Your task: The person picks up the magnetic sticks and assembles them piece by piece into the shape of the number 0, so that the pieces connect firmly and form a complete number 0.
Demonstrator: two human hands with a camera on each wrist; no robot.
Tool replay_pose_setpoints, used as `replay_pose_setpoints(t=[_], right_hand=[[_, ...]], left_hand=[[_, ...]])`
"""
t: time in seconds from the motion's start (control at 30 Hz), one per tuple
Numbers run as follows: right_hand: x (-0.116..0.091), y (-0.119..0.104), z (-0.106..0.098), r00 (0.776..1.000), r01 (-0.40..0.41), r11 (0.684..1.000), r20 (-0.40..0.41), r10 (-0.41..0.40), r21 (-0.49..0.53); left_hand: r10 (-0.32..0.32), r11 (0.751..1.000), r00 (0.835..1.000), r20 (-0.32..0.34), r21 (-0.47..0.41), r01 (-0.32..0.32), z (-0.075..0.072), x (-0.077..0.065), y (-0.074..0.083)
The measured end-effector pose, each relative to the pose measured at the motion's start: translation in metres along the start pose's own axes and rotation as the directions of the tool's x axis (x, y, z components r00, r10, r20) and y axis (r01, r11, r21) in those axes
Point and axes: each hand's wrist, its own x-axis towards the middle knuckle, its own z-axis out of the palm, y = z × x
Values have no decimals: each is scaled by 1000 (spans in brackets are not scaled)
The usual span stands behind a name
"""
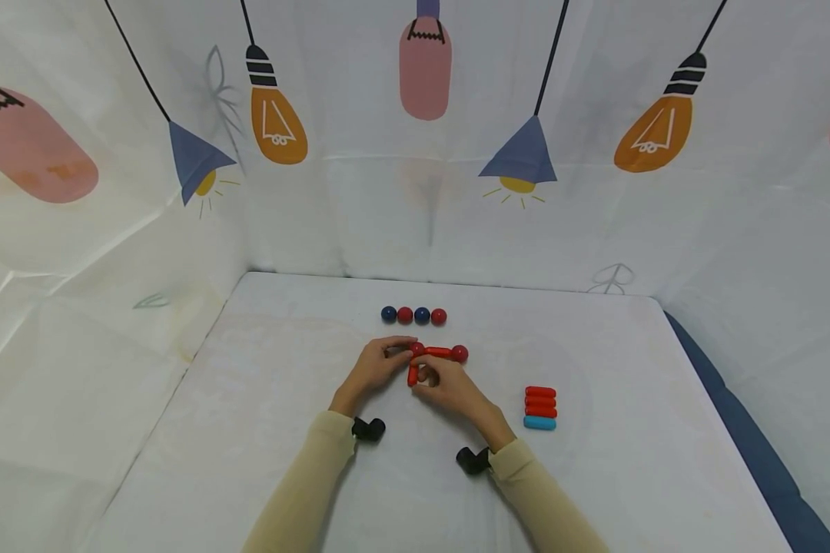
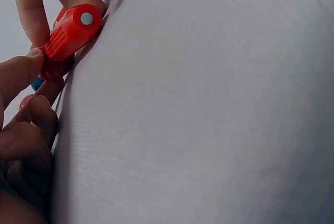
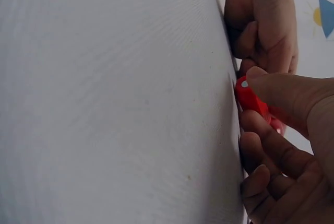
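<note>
In the head view, my left hand (image 1: 376,367) pinches a red ball (image 1: 417,349) at the corner of a small assembly. From that ball a red rod (image 1: 438,352) runs right to another red ball (image 1: 459,353). My right hand (image 1: 453,390) grips a second red rod (image 1: 412,375), which points toward me from the corner ball. The left wrist view shows this rod's ribbed side and a silvery round end. Close up in the right wrist view, the thumb and fingers hold the red rod (image 3: 249,96). Fingers partly cover the joint at the corner.
Behind the assembly, a row of blue and red balls (image 1: 422,316) lies on the white table (image 1: 270,384). To the right are three red rods (image 1: 540,402) stacked side by side with a light blue rod (image 1: 539,422). A printed white cloth (image 1: 387,215) stands around the table.
</note>
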Motion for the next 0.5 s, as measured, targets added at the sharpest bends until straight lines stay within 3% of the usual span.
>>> replay_pose_setpoints(t=[0.5], right_hand=[[0, 0, -1, 1000, 27, 1000, -15, -27, -5]], left_hand=[[20, 999, 1000, -8, 31, -20, 1, 1, -2]])
